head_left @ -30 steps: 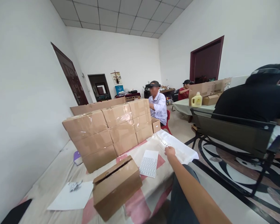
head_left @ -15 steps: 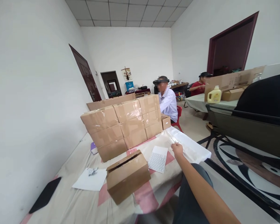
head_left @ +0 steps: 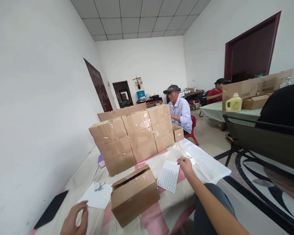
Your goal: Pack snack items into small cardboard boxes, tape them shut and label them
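My left hand [head_left: 75, 218] is at the lower left, thumb and fingers apart with nothing between them. It is close to a white paper sheet [head_left: 100, 199], on which small silvery pieces [head_left: 99, 186] lie. My right hand [head_left: 185, 165] has its fingers pinched together over the table's right side; whatever is in them is too small to make out. Beside it lies a white sheet of oval stickers [head_left: 168, 176]. Just past the hand is a clear plastic bag with a white flat item [head_left: 192, 160]. Between my hands stands a brown cardboard box [head_left: 136, 199], its top slightly gaping.
A wall of stacked, taped cartons [head_left: 132, 138] rises behind the box. A black flat pad [head_left: 51, 209] lies at the left table edge. Across the table sits a person in a light shirt [head_left: 182, 109]; another in red [head_left: 214, 94] sits farther back. A folding chair [head_left: 267, 133] is right.
My left hand has come into view at the lower left. My right hand has moved slightly away from the plastic bag toward the sticker sheet, fingers still closed. The view has tilted up a little.
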A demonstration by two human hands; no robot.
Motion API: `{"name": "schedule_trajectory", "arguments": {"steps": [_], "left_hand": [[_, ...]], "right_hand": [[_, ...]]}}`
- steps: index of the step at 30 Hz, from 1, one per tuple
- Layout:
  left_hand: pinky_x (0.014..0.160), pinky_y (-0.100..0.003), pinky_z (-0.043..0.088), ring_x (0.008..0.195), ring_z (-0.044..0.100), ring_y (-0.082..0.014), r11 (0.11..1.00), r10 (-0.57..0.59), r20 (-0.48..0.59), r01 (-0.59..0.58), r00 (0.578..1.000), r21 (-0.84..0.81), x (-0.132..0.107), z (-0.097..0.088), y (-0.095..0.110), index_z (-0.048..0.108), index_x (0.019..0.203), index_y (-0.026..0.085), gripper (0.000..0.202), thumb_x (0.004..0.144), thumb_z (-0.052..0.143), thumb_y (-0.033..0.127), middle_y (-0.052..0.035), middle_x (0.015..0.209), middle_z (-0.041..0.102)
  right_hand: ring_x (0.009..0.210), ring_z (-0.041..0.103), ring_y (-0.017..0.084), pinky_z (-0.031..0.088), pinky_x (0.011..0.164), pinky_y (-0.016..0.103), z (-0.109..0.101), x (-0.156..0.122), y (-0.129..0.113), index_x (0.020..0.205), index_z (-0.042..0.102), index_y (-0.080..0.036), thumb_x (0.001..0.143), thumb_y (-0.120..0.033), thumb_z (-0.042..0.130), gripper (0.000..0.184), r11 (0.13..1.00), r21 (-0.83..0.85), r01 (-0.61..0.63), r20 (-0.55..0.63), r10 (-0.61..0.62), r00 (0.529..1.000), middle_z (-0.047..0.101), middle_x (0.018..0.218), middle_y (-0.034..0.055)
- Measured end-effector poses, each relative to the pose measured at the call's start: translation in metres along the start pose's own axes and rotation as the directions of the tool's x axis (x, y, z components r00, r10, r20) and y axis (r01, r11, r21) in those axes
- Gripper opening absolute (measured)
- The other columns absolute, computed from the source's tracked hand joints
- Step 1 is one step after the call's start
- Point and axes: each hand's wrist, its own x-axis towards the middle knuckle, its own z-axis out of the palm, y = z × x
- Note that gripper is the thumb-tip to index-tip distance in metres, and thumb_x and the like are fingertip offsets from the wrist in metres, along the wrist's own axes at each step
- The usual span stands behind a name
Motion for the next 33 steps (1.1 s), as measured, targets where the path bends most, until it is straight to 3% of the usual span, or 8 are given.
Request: {"name": "schedule_trajectory", "arguments": {"steps": [5, 8, 13, 19, 24, 27, 29, 33], "left_hand": [[0.088, -0.044, 0.058, 0.094, 0.073, -0.028, 0.935, 0.347, 0.143, -0.33, 0.927, -0.131, 0.06, 0.041, 0.078, 0.068, 0.089, 0.025, 0.029, 0.095, 0.046, 0.044, -0.0084, 0.095, 0.078], [0.099, -0.047, 0.056, 0.117, 0.069, -0.0292, 0.909, 0.414, 0.401, -0.391, 0.817, -0.143, 0.065, 0.068, 0.11, 0.069, 0.122, 0.024, 0.041, 0.096, 0.05, 0.048, -0.0099, 0.127, 0.074], [0.122, -0.061, 0.035, 0.149, 0.045, -0.033, 0.91, 0.333, 0.719, -0.407, 0.61, -0.076, 0.043, 0.088, 0.113, 0.054, 0.15, 0.031, 0.058, 0.096, 0.051, 0.053, -0.0052, 0.16, 0.047], [0.126, -0.063, 0.026, 0.156, 0.031, -0.032, 0.894, 0.356, 0.79, -0.428, 0.498, -0.133, 0.044, 0.082, 0.103, 0.041, 0.158, 0.029, 0.062, 0.101, 0.04, 0.056, -0.0041, 0.167, 0.032], [0.123, -0.067, 0.027, 0.157, 0.029, -0.0356, 0.882, 0.371, 0.788, -0.451, 0.492, -0.134, 0.045, 0.083, 0.106, 0.043, 0.154, 0.046, 0.06, 0.098, 0.04, 0.069, -0.0028, 0.169, 0.026], [0.119, -0.067, 0.031, 0.153, 0.037, -0.039, 0.859, 0.408, 0.747, -0.498, 0.525, -0.12, 0.043, 0.089, 0.102, 0.05, 0.149, 0.047, 0.061, 0.094, 0.048, 0.073, -0.0052, 0.167, 0.034], [0.116, -0.065, 0.034, 0.147, 0.047, -0.0382, 0.817, 0.489, 0.659, -0.564, 0.571, -0.117, 0.042, 0.09, 0.099, 0.059, 0.142, 0.044, 0.053, 0.096, 0.051, 0.067, -0.0048, 0.16, 0.048], [0.112, -0.053, 0.035, 0.123, 0.064, -0.0282, 0.708, 0.694, 0.349, -0.686, 0.63, -0.167, 0.033, 0.077, 0.105, 0.07, 0.121, 0.031, 0.029, 0.101, 0.055, 0.045, -0.0028, 0.133, 0.071]], "right_hand": [[0.056, 0.059, 0.022, 0.043, 0.06, 0.033, -0.004, -0.011, -0.009, 0.046, 0.038, -0.026, 0.066, -0.041, 0.058, 0.033, 0.988, -0.04, 0.15, 0.032, -0.149, 0.988, 0.054, 0.05, 0.0014], [0.058, 0.057, 0.021, 0.043, 0.062, 0.034, -0.006, -0.026, -0.015, 0.047, 0.034, -0.026, 0.069, -0.045, 0.059, 0.039, 0.967, -0.101, 0.233, 0.064, -0.227, 0.972, 0.055, 0.054, 0.002], [0.061, 0.056, 0.021, 0.043, 0.064, 0.034, 0.009, -0.055, -0.027, 0.047, 0.036, -0.026, 0.079, -0.046, 0.06, 0.045, 0.927, -0.184, 0.326, 0.155, -0.3, 0.941, 0.057, 0.058, 0.0032], [0.066, 0.056, 0.019, 0.042, 0.065, 0.031, 0.059, -0.076, -0.049, 0.051, 0.041, -0.024, 0.088, -0.043, 0.06, 0.045, 0.903, -0.147, 0.403, 0.267, -0.356, 0.896, 0.059, 0.064, 0.0022], [0.073, 0.061, 0.018, 0.045, 0.07, 0.03, 0.08, -0.098, -0.08, 0.054, 0.039, -0.023, 0.091, -0.036, 0.061, 0.045, 0.889, -0.056, 0.455, 0.322, -0.415, 0.851, 0.063, 0.071, 0.0032], [0.072, 0.062, 0.016, 0.045, 0.068, 0.029, 0.08, -0.118, -0.104, 0.055, 0.035, -0.022, 0.094, -0.031, 0.06, 0.047, 0.874, 0.019, 0.486, 0.35, -0.461, 0.815, 0.064, 0.072, 0.003], [0.07, 0.062, 0.014, 0.045, 0.067, 0.027, 0.078, -0.132, -0.116, 0.057, 0.034, -0.021, 0.096, -0.025, 0.058, 0.046, 0.84, 0.091, 0.534, 0.385, -0.525, 0.759, 0.066, 0.075, 0.0029], [0.067, 0.058, 0.011, 0.044, 0.062, 0.024, 0.07, -0.157, -0.118, 0.062, 0.03, -0.021, 0.098, -0.014, 0.054, 0.044, 0.724, 0.207, 0.658, 0.479, -0.661, 0.578, 0.065, 0.078, 0.0019]]}}
